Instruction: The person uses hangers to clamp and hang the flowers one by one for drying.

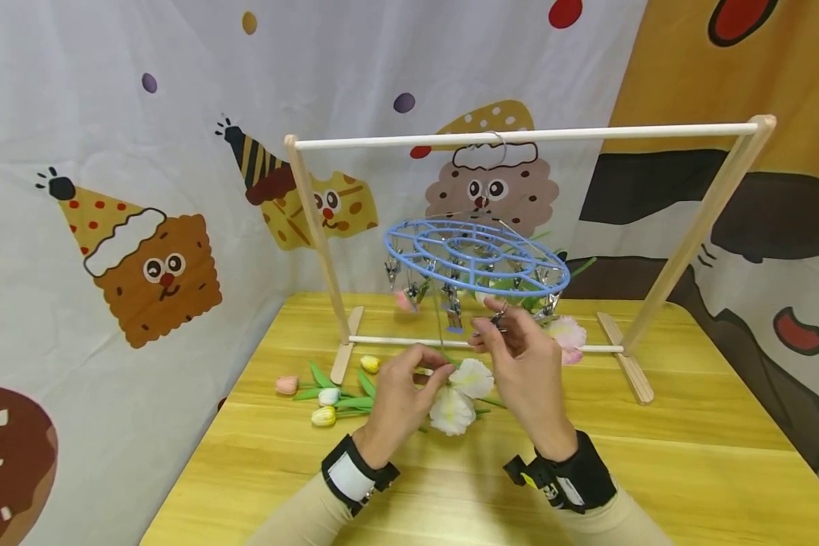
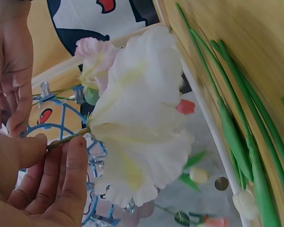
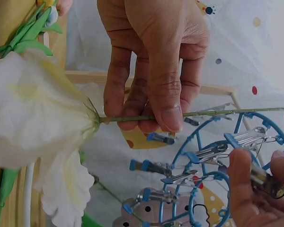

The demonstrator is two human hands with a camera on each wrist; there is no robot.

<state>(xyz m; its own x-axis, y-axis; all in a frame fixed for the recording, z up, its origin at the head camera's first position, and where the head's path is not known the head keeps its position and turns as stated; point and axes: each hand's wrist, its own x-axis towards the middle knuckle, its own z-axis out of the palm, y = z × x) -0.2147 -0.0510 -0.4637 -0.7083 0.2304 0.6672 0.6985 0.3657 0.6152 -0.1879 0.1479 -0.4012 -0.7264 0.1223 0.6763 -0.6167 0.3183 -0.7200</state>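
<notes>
My left hand [image 1: 404,398] pinches the thin green stem [image 3: 199,113] of a white artificial flower [image 1: 453,413] just behind its bloom. The ruffled petals have pale yellow centres, and the bloom faces toward me, low over the table. From there the stem runs up toward a round blue clip hanger [image 1: 551,287] with metal clips dangling under it. Below the hanger's near rim, my right hand [image 1: 528,371] holds one metal clip [image 3: 265,183] between thumb and fingers. In the right wrist view the stem passes above that clip, apart from it.
The hanger hangs from the white top rod [image 1: 587,132] of a wooden rack. A pink flower [image 1: 568,337] hangs at its right, with other blooms behind. Artificial tulips [image 1: 324,415] lie on the wooden table [image 1: 259,470] at left. A patterned cloth [image 1: 177,364] stands behind.
</notes>
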